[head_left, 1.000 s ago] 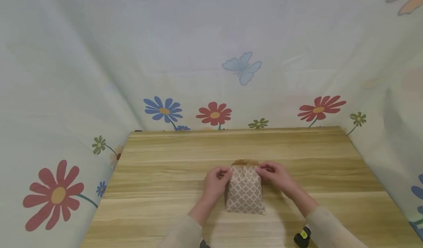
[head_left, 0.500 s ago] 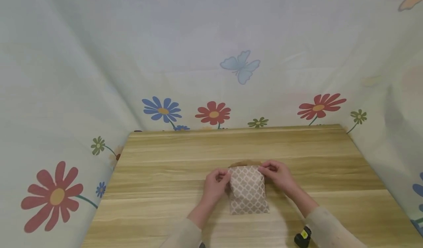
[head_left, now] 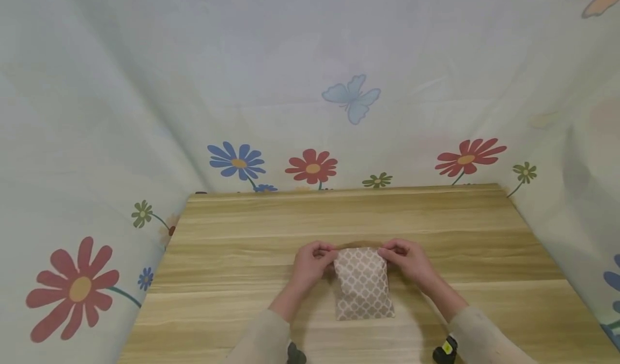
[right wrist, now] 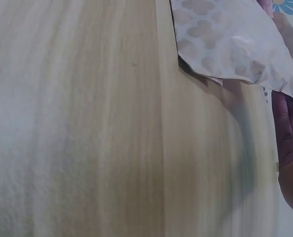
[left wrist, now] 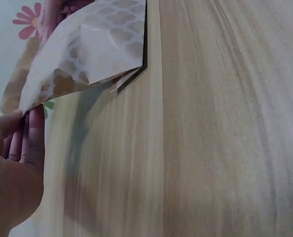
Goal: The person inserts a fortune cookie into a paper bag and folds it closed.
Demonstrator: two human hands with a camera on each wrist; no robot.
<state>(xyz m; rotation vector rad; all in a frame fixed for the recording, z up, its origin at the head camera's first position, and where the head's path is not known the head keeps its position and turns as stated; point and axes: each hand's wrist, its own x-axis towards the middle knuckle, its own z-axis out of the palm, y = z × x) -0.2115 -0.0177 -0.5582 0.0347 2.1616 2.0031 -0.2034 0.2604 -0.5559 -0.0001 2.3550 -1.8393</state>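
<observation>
A paper bag [head_left: 364, 286] with a pale lattice pattern on greyish tan stands or leans at the middle of the table, its brown inner flap [head_left: 358, 244] showing along the far edge. My left hand [head_left: 310, 264] pinches the bag's upper left corner between thumb and fingers. At the upper right corner, my right hand [head_left: 410, 261] pinches the edge in the same way. In the left wrist view the bag [left wrist: 111, 39] bulges, with its lower corner near the wood. The right wrist view shows the bag's other side [right wrist: 220, 44]; whatever is inside is hidden.
The wooden table [head_left: 232, 229] reaches back to a white cloth wall [head_left: 271, 57] printed with flowers and a butterfly. Similar cloth hangs at both sides. A black wrist device [head_left: 444, 349] with a yellow mark sits by the right sleeve [head_left: 484, 337].
The bag has shifted slightly right and its top edge looks wider and straighter. My left hand has moved a little left. Both hands keep their hold on the corners.
</observation>
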